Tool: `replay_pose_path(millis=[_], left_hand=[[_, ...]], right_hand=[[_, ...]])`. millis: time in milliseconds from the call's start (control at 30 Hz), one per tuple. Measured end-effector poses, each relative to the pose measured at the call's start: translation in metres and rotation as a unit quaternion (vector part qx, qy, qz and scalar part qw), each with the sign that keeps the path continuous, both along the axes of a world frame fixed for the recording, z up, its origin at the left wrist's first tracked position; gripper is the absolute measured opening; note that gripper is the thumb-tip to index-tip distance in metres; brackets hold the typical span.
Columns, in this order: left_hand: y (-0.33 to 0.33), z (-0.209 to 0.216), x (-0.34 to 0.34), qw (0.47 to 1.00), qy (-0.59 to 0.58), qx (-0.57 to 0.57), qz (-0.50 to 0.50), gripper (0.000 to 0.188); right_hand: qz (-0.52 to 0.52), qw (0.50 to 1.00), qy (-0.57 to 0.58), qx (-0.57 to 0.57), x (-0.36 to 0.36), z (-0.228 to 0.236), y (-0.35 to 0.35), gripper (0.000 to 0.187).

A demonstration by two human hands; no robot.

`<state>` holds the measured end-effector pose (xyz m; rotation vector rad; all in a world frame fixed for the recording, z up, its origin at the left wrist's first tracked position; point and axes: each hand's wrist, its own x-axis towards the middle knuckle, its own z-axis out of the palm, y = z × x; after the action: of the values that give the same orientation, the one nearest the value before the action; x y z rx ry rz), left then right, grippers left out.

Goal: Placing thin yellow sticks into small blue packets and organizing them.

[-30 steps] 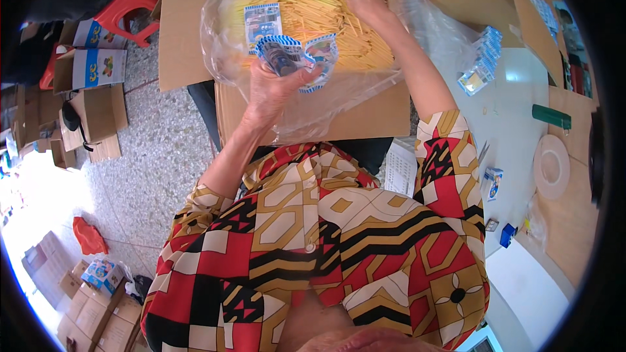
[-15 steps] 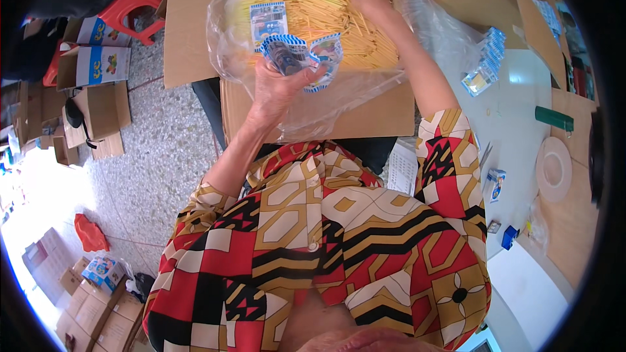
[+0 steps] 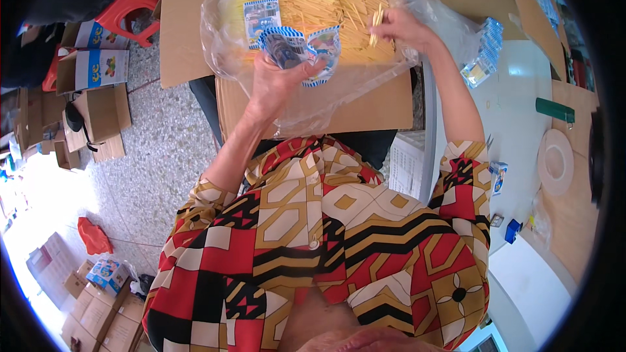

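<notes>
My left hand (image 3: 274,81) grips a small blue-and-white printed packet (image 3: 323,52) whose top gapes wide. Between the fingers and thumb of my right hand (image 3: 401,28) is a small bundle of thin yellow sticks (image 3: 376,25), held upright to the right of the packet. Below both hands, many more loose yellow sticks (image 3: 313,0) fill a cardboard box (image 3: 313,107) lined with a clear plastic bag (image 3: 218,26). Another flat packet (image 3: 262,19) lies on the sticks just beyond my left hand. What the sticks are made of I cannot tell.
To the right stands a pale table (image 3: 521,91) with a strip of blue packets (image 3: 484,55), a green holder-like object (image 3: 555,110), a round beige ring (image 3: 556,161) and a small printed box (image 3: 498,178). At left are a red stool (image 3: 130,6) and several cartons (image 3: 98,114).
My right hand has lifted out of the yellow sticks and moved right and nearer, now with a small bundle in its fingers. My left hand keeps holding the packet in nearly the same place.
</notes>
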<state>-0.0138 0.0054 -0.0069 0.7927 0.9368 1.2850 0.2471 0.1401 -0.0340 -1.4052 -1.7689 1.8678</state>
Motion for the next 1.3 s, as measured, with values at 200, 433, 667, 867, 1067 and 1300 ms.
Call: replay_pose_path(millis=[200,433,667,867,1067,1300], left_hand=[[0.004,0.006,0.008,0.999,-0.001,0.016,-0.032,0.025],[0.004,0.004,0.008,0.999,0.017,0.024,-0.021,0.024],[0.007,-0.006,0.013,0.997,0.064,0.023,-0.028,0.018],[0.006,-0.005,0.013,0.995,0.094,0.032,-0.023,0.016],[0.009,-0.006,0.010,0.993,0.108,0.022,-0.048,0.025],[0.011,0.004,0.012,0.997,0.037,0.025,-0.056,0.030]], right_hand=[[0.072,0.992,-0.095,0.038,0.002,0.000,-0.031,0.012],[-0.061,0.954,0.220,0.194,-0.030,0.094,-0.055,0.007],[-0.035,0.966,0.157,0.202,-0.058,0.123,-0.081,0.008],[0.004,0.970,0.064,0.234,-0.066,0.123,-0.084,0.011],[0.018,0.959,0.039,0.279,-0.069,0.125,-0.083,0.011],[-0.007,0.965,0.076,0.250,-0.058,0.129,-0.080,0.026]])
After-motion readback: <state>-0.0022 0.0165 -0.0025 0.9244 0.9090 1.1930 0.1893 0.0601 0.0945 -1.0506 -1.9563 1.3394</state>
